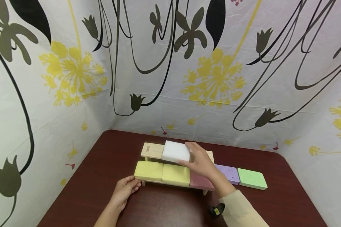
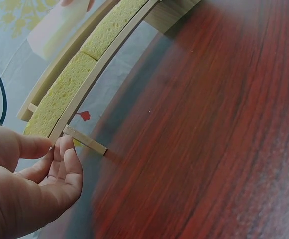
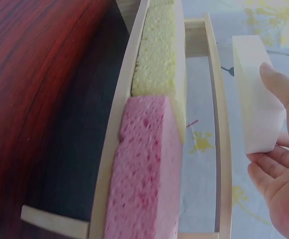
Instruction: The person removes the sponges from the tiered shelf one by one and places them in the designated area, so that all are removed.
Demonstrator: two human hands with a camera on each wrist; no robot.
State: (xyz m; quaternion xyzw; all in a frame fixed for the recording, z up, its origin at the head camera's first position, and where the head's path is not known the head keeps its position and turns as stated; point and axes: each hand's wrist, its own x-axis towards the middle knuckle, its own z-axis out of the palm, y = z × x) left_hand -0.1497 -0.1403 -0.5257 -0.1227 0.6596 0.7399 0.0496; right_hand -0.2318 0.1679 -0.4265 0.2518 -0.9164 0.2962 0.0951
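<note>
My right hand [image 1: 200,160] grips a white sponge block [image 1: 175,151] by its right side, at the upper, rear shelf of a two-tier wooden rack [image 1: 152,151]. In the right wrist view, the thumb presses one face of the white block [image 3: 256,99] and the fingers curl under its end. My left hand [image 1: 123,190] pinches the rack's front left corner between thumb and finger. On the lower, front shelf lie two yellow sponges [image 1: 149,170] and, right of them, a pink sponge [image 1: 199,181], partly hidden by my right forearm.
A purple sponge [image 1: 228,174] and a light green sponge [image 1: 252,179] lie side by side right of the rack on the dark red wooden table [image 1: 164,209]. A small black device [image 1: 217,209] shows by the right sleeve. Patterned cloth [image 1: 159,78] walls off the back and sides.
</note>
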